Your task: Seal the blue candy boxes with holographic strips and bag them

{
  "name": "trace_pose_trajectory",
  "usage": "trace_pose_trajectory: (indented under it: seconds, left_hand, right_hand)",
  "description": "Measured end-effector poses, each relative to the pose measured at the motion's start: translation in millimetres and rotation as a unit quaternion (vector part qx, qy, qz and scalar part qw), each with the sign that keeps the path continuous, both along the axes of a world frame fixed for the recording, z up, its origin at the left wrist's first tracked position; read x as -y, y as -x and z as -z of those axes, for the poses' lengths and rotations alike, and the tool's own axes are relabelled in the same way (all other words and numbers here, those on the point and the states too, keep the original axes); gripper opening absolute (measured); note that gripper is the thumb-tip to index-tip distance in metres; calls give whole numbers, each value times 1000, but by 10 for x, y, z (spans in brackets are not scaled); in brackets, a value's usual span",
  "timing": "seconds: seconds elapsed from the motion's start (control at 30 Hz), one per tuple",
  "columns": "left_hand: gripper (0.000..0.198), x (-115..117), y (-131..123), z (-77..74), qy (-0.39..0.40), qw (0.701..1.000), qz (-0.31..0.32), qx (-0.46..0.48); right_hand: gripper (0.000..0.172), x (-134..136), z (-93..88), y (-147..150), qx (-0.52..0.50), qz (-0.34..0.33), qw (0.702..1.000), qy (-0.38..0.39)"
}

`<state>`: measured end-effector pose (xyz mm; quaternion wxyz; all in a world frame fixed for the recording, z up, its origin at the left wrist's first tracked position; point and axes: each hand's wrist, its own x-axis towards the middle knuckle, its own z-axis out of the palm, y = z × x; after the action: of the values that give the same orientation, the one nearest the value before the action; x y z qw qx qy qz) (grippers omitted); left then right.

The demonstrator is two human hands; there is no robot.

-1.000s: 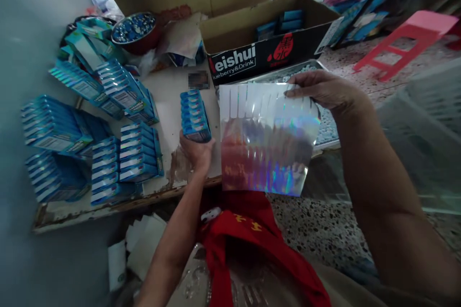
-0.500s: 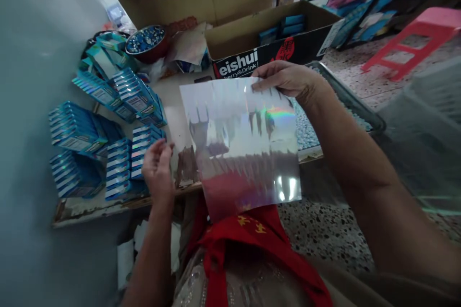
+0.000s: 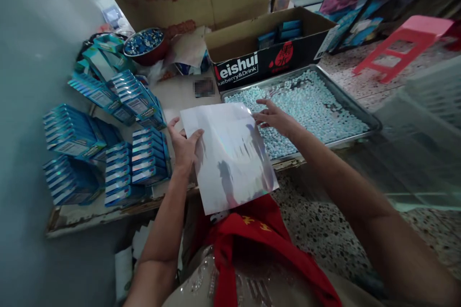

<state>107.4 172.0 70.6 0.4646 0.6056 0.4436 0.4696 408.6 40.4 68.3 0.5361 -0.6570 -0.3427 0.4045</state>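
Note:
A shiny holographic sheet (image 3: 230,156) lies flat and low over the table's front edge. My left hand (image 3: 183,146) grips its left edge, thumb on top. At the sheet's upper right corner my right hand (image 3: 275,117) has its fingers spread, touching the corner and hovering over a metal tray (image 3: 355,105) filled with small pale blue pieces. Stacks of blue boxes (image 3: 149,156) stand just left of my left hand.
More blue boxes (image 3: 72,129) are piled at the table's left. A bowl of blue pieces (image 3: 146,43) sits at the back. An open cardboard carton (image 3: 266,43) stands behind the tray. A pink stool (image 3: 403,45) is on the speckled floor at right.
The sheet came down from upright in front of me to lying flat. My left hand left the stack of boxes and took the sheet's left edge; my right hand loosened at the top corner.

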Motion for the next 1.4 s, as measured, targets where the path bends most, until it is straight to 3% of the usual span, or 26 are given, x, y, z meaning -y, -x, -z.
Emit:
trace_pose_trajectory:
  seconds: [0.1,0.2,0.23,0.33,0.43,0.57,0.73,0.9,1.0,1.13,1.3,1.4]
  left_hand:
    - [85,-33,14,36,-26,1000,5,-3]
    - [46,-72,46,30,4,998,40,-43]
    - [41,-89,65,18,34,996,60,-53]
    - [56,-129,145,-66,135,982,121,-61]
    - [58,-122,227,-235,155,976,134,-72]
    - [49,-5,280,-548,82,988,103,-78]
    - [34,212,312,-895,-79,985,54,-145]
    - [11,310,416,-1051,-281,938,23,-204]
    - [4,284,506,-1167,-361,897,-37,-254]
    - [7,271,523,-1398,-337,900,19,-277]
    - [9,321,425,-1550,-316,905,40,-282]
    - [12,321,487,-1560,-316,908,38,-274]
  right_hand:
    - [73,11,109,116,-29,-6,997,-78]
    - [44,-49,104,180,-39,-33,994,-92]
    - [39,-66,97,189,-42,-39,994,-92]
    - [41,-68,77,192,-57,-37,993,-99]
    - [43,13,17,187,-67,-27,991,-115]
    - [41,194,-219,239,-22,-5,989,-147]
    - [35,439,-666,418,180,52,966,-176]
    - [12,592,-935,445,378,67,901,-200]
    - [13,605,-979,285,448,82,867,-201]
    - [20,545,-1055,296,464,39,853,-236]
    - [39,327,-1163,960,535,-22,813,-227]
    - [25,117,-1157,1233,559,-69,808,-174]
